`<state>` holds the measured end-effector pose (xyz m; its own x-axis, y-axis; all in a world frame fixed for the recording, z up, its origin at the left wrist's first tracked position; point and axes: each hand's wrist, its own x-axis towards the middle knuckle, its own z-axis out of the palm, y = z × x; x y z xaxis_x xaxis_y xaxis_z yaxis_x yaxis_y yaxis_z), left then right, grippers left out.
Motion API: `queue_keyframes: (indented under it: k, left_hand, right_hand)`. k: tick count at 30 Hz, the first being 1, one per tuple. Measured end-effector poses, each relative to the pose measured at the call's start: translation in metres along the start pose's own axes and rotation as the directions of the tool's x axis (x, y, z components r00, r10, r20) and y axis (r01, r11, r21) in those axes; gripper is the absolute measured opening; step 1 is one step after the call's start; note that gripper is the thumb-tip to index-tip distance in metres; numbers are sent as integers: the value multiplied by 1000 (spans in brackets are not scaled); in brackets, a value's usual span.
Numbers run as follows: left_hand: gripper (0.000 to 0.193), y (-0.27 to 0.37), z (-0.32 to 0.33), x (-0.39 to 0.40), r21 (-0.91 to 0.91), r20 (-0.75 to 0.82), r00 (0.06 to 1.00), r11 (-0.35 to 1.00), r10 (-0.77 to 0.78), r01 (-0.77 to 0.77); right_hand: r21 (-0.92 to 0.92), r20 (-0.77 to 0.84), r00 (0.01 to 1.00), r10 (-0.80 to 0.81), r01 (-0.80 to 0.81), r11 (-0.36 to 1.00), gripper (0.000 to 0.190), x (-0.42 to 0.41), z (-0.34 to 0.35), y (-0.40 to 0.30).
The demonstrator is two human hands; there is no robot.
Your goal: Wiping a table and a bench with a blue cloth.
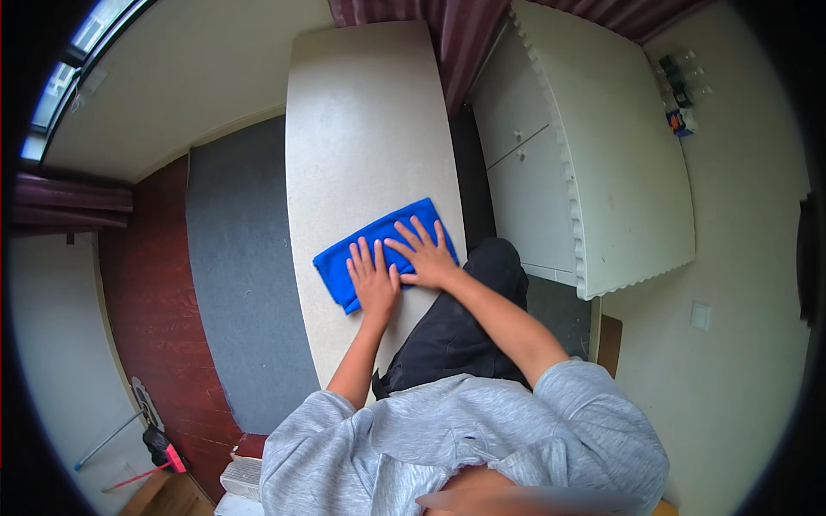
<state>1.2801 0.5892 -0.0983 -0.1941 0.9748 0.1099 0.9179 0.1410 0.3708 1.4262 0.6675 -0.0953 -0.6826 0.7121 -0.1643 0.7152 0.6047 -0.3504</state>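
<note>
A folded bright blue cloth (335,271) lies slantwise across a long, pale tabletop (368,129). My left hand (374,284) rests palm down on the cloth's near edge, with its fingers spread and pointing away from me. Flat on the cloth's right part is my right hand (426,255), its fingers also spread. The two thumbs are close together. Neither hand has its fingers closed around the cloth. My leg in black trousers (452,335) is bent against the table's right side, below my right forearm.
To the right stands a white cabinet (632,161) with a wavy edge and knobs; bottles (674,77) and a small box (681,122) sit at its far side. Left are a grey mat (239,258), a reddish wood floor (148,271) and a pink dustpan (174,458). Purple curtains (464,39) hang behind.
</note>
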Motion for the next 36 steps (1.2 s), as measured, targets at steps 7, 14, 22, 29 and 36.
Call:
queue_keyframes:
  k: [7, 14, 22, 29, 36]
  left_hand:
    - [60, 32, 25, 80, 60, 4, 989, 987, 149, -149]
    - [55, 22, 56, 194, -299, 184, 970, 949, 156, -96]
    - [49, 38, 73, 277, -459, 223, 965, 888, 142, -25]
    - [50, 44, 62, 234, -403, 266, 907, 892, 327, -204]
    - [58, 47, 49, 119, 74, 232, 850, 863, 473, -500]
  right_hand:
    - [6, -113, 985, 130, -130, 991, 77, 18, -30, 54]
    - [170, -371, 867, 331, -287, 943, 47, 97, -42, 95]
    - [346, -419, 687, 594, -483, 804, 56, 163, -52, 129]
    - [420, -276, 716, 640, -509, 751, 76, 118, -43, 120]
    - [408, -45, 735, 677, -605, 684, 79, 46, -36, 71]
